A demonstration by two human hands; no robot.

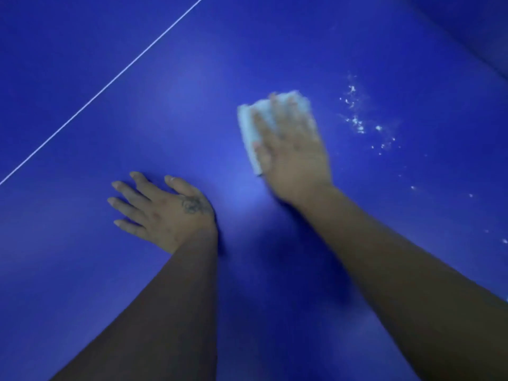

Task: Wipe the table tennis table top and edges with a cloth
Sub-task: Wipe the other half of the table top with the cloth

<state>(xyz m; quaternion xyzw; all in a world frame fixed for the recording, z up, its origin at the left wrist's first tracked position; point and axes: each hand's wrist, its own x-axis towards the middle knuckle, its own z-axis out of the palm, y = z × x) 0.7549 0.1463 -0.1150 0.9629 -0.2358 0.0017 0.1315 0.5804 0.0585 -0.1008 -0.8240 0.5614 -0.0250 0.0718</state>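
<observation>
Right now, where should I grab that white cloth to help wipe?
Probably the left edge of the cloth, coming from the left: that strip sticks out past the right hand, which lies flat over the rest, pressing it onto the table.

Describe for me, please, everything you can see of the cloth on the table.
The cloth is white, soft-looking, apparently folded into a pad, and blurred. It lies flat on the blue table top. The right hand presses on it with straight fingers, covering most of it; its left edge and far corners show. White specks lie apart to its right.
</observation>
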